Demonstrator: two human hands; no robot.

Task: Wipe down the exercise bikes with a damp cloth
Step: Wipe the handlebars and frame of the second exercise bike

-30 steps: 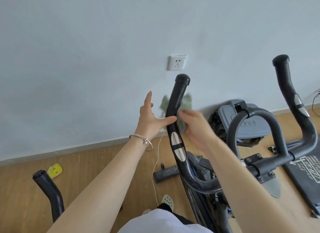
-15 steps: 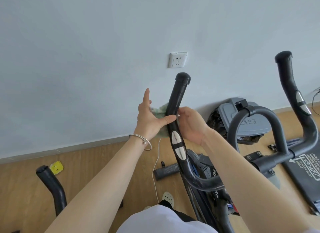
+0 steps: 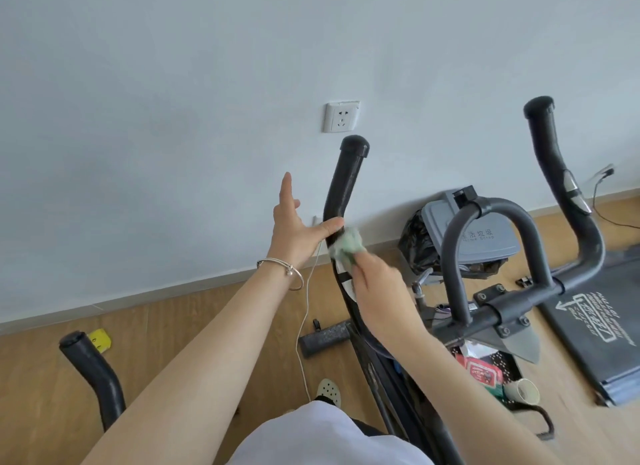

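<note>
The right hand (image 3: 377, 284) grips a bunched green cloth (image 3: 346, 248) against the left handlebar (image 3: 343, 187), just above its sensor plates. The left hand (image 3: 294, 229), fingers spread, braces the bar with its thumb. The cloth looks soft and light; the bar is rigid, best steadied by its foam

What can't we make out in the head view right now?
- Cloth: motion-blurred and partly under the right hand; dampness unreadable.
- Silver sensor pads on the left handlebar: mostly hidden by that hand.
- Bike frame lower down: blocked by the right forearm and white shirt.
- Bin lid lettering: too small.
- Treadmill: cut off by right edge.
</note>
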